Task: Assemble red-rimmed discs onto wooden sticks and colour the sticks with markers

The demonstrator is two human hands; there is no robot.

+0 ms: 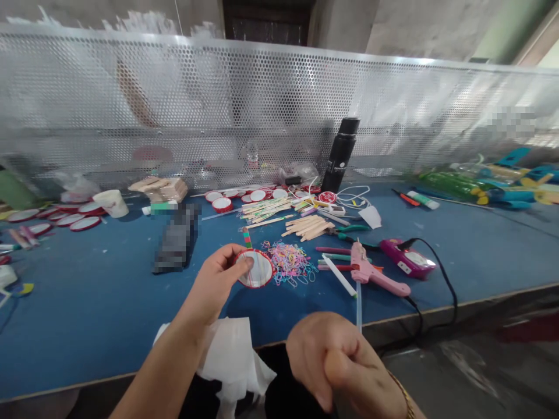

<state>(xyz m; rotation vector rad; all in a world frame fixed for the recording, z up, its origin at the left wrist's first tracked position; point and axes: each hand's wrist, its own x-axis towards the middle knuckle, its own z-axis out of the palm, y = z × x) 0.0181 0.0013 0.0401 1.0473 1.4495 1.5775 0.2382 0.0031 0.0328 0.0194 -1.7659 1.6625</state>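
Observation:
My left hand [222, 273] pinches a round white disc with a red rim [261, 271] over the blue table. A small stick with green and red marks [247, 237] stands out from the top of the disc. My right hand [325, 355] is held low at the table's front edge, its fingers curled into a fist; whether something is inside cannot be made out. Just right of the disc lies a heap of colourful small bands [290, 261]. A pink glue gun [371, 273] rests beyond my right hand.
Wooden sticks [308, 227], more red-rimmed discs [222, 204] and a black bottle [340, 156] stand or lie behind. A purple power strip [408, 259] with a black cord is at right. White tissue [231, 355] hangs near the front edge [96, 381]. A perforated metal screen [196, 99] backs the table.

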